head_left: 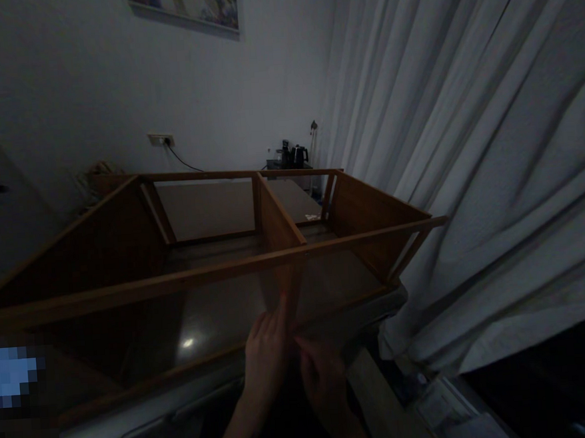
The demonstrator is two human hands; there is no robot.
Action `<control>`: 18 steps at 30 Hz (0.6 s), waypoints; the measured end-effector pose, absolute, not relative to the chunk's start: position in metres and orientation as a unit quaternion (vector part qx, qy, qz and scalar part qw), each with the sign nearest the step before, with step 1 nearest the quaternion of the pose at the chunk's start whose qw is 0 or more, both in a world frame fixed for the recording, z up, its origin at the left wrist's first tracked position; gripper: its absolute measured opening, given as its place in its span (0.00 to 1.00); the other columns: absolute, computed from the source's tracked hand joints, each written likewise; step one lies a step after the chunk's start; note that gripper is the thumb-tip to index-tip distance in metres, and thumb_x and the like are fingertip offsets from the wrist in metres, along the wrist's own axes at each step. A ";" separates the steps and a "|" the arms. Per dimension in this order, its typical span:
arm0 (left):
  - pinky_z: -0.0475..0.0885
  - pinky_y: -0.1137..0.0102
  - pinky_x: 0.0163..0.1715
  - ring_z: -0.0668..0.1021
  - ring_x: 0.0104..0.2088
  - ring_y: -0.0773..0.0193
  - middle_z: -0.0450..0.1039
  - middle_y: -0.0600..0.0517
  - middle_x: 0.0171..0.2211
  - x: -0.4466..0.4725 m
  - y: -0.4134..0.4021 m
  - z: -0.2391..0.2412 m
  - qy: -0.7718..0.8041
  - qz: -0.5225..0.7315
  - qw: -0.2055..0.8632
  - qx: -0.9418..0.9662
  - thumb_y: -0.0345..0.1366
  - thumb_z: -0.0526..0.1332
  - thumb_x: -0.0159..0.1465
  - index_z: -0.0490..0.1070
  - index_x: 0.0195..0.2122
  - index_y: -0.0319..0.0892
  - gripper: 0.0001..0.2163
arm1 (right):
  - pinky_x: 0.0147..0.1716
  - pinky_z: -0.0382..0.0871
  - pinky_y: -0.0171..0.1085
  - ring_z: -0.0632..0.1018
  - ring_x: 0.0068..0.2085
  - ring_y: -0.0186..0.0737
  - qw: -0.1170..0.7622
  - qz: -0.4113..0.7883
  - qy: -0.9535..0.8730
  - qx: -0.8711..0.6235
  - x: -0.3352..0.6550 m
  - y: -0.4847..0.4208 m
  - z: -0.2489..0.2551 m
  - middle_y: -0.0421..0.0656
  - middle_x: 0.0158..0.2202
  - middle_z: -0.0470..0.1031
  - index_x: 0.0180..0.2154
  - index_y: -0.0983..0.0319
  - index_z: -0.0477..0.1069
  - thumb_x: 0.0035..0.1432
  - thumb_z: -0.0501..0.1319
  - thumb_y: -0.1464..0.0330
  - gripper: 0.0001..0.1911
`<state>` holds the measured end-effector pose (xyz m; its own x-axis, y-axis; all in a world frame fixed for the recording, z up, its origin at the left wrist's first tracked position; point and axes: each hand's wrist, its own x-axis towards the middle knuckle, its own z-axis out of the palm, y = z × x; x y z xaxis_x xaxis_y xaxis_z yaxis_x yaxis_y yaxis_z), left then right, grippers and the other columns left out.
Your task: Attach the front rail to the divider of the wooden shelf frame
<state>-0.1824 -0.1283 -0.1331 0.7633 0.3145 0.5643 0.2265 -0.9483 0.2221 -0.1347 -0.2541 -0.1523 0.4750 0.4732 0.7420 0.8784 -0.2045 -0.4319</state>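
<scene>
A wooden shelf unit (191, 274) lies before me, with thin brown rails and a middle divider (279, 213) between two bays. My left hand (267, 341) is closed against the front edge of that divider, below the long front rail, its thumb or index finger pointing up along the wood. Just right of it and lower, in deep shadow, my right hand (324, 373) has its fingers curled together close to the divider's lower end. Whatever sits between those fingers is too dark to make out.
White curtains (469, 166) hang along the right side. At the back stands a dark coffee maker (298, 155). A cable runs from a wall socket (161, 140). A pale board (380, 400) and papers (448, 401) lie low at the right.
</scene>
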 end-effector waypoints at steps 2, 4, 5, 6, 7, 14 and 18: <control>0.67 0.62 0.46 0.76 0.40 0.59 0.75 0.46 0.40 -0.183 -0.129 -0.131 0.144 0.305 0.070 0.939 0.30 0.53 0.64 0.62 0.54 0.37 0.17 | 0.38 0.71 0.36 0.78 0.38 0.36 0.469 -0.205 -0.427 -0.745 -0.138 -0.253 -0.154 0.43 0.38 0.78 0.47 0.58 0.69 0.62 0.51 0.73 0.15; 0.67 0.62 0.46 0.76 0.40 0.59 0.75 0.46 0.41 -0.183 -0.130 -0.130 0.147 0.304 0.065 0.939 0.30 0.52 0.64 0.62 0.54 0.38 0.16 | 0.39 0.71 0.35 0.77 0.39 0.36 0.511 -0.158 -0.387 -0.751 -0.141 -0.251 -0.156 0.44 0.40 0.77 0.47 0.58 0.68 0.63 0.49 0.71 0.14; 0.66 0.62 0.47 0.76 0.40 0.59 0.74 0.45 0.41 -0.184 -0.130 -0.130 0.149 0.303 0.062 0.939 0.30 0.52 0.64 0.62 0.54 0.37 0.16 | 0.39 0.71 0.34 0.77 0.38 0.36 0.533 -0.131 -0.364 -0.752 -0.143 -0.251 -0.157 0.44 0.40 0.76 0.47 0.58 0.68 0.64 0.48 0.70 0.14; 0.66 0.62 0.47 0.76 0.41 0.59 0.74 0.45 0.42 -0.184 -0.130 -0.130 0.149 0.304 0.059 0.939 0.30 0.52 0.64 0.62 0.54 0.37 0.16 | 0.38 0.71 0.34 0.77 0.38 0.35 0.554 -0.106 -0.343 -0.751 -0.145 -0.250 -0.158 0.44 0.40 0.76 0.46 0.59 0.68 0.64 0.48 0.69 0.14; 0.66 0.62 0.47 0.76 0.41 0.59 0.74 0.45 0.42 -0.183 -0.130 -0.130 0.148 0.306 0.056 0.939 0.31 0.52 0.64 0.61 0.54 0.37 0.16 | 0.37 0.71 0.33 0.77 0.36 0.35 0.574 -0.085 -0.323 -0.748 -0.147 -0.249 -0.159 0.43 0.39 0.76 0.46 0.59 0.68 0.65 0.47 0.67 0.14; 0.67 0.62 0.46 0.76 0.40 0.59 0.75 0.44 0.40 -0.182 -0.129 -0.132 0.147 0.323 0.033 0.934 0.31 0.50 0.65 0.60 0.55 0.34 0.17 | 0.33 0.72 0.32 0.77 0.34 0.35 0.651 -0.016 -0.256 -0.715 -0.155 -0.248 -0.166 0.43 0.34 0.75 0.45 0.60 0.66 0.65 0.49 0.63 0.13; 0.67 0.63 0.46 0.76 0.40 0.59 0.75 0.45 0.41 -0.182 -0.128 -0.134 0.146 0.319 0.033 0.936 0.32 0.51 0.66 0.61 0.54 0.36 0.16 | 0.33 0.72 0.31 0.79 0.34 0.36 0.618 -0.030 -0.291 -0.730 -0.148 -0.254 -0.172 0.43 0.34 0.77 0.41 0.61 0.67 0.63 0.52 0.63 0.10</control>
<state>-0.1824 -0.1279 -0.1340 0.7544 0.2944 0.5867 0.2521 -0.9552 0.1552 -0.1480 -0.2541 -0.1718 0.8289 0.3879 0.4030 0.4612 -0.0661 -0.8849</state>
